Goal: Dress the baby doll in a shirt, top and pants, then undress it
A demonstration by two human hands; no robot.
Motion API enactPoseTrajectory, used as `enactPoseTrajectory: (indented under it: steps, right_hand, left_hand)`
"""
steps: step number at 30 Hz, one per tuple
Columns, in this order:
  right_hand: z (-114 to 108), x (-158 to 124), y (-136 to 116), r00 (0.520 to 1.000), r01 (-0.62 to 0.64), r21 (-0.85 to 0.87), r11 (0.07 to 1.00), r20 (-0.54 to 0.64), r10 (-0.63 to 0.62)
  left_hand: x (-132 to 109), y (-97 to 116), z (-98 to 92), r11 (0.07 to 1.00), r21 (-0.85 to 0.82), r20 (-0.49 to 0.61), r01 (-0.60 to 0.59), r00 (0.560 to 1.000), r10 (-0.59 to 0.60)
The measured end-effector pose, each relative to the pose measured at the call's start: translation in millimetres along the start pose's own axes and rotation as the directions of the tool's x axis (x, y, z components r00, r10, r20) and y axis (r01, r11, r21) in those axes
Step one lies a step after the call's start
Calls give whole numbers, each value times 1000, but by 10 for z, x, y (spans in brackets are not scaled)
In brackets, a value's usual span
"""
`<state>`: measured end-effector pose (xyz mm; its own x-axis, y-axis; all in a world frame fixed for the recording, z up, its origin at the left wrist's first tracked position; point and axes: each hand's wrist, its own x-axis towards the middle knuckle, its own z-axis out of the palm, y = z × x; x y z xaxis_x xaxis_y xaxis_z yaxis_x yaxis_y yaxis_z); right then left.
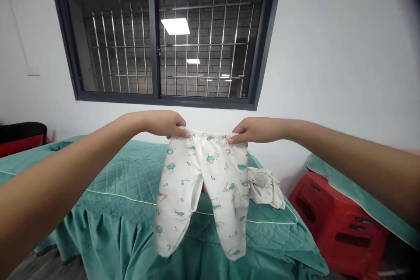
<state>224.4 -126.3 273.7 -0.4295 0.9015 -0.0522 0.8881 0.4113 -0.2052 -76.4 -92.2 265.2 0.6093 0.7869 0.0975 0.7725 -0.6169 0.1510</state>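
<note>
A pair of small white baby pants [210, 183] with green and pink cartoon prints hangs upright in front of me, waistband at the top and both legs down. My left hand [169, 123] pinches the left end of the waistband, thumb on the near side. At the other end, my right hand [247, 130] grips the waistband the same way, so it is stretched between the two. Behind the pants, a crumpled white printed cloth [265, 187] lies on the green quilted bed cover [121, 179].
Red plastic stools [337, 227] stand right of the bed, partly under a green cloth [348, 188]. A black and red chair back [22, 138] is at the far left. Beyond the bed is a white wall with a dark-framed, barred window [155, 65].
</note>
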Motion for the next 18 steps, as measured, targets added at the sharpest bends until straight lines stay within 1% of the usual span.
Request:
enactPoseTrajectory:
  steps: [2,3,5,8,11,13,14,16,18]
  right_hand:
    - [19,-18,22,999,15,85,996,-38,-12]
    - [38,-20,37,998,28,154,988,-54,-20]
    - [116,7,67,995,60,322,945,-91,-32]
    - [353,156,75,981,143,560,816,-191,-41]
    - [686,441,10,955,277,709,648,-275,-108]
    - [889,681,-58,932,362,746,559,-309,-192]
    - [971,808,-93,914,405,740,537,-335,-228]
    - [1093,1064,-158,871,489,677,550,-404,-278]
    - [1181,1307,-211,830,544,561,623,-467,-304]
  left_hand:
    - [48,7,9,999,-38,-106,9,994,-13]
    - [78,10,22,998,-56,-174,12,985,-22]
    - [153,12,77,996,-86,-325,11,945,-39]
    - [313,-10,256,992,-124,-538,-12,841,-56]
    - [504,-57,529,974,-215,-691,-75,717,-97]
    - [611,-97,721,940,-301,-760,-162,637,-134]
    - [652,-123,809,917,-338,-784,-213,603,-148]
    - [714,-188,951,867,-391,-813,-308,557,-169]
    - [763,-282,1045,830,-429,-832,-357,514,-209]
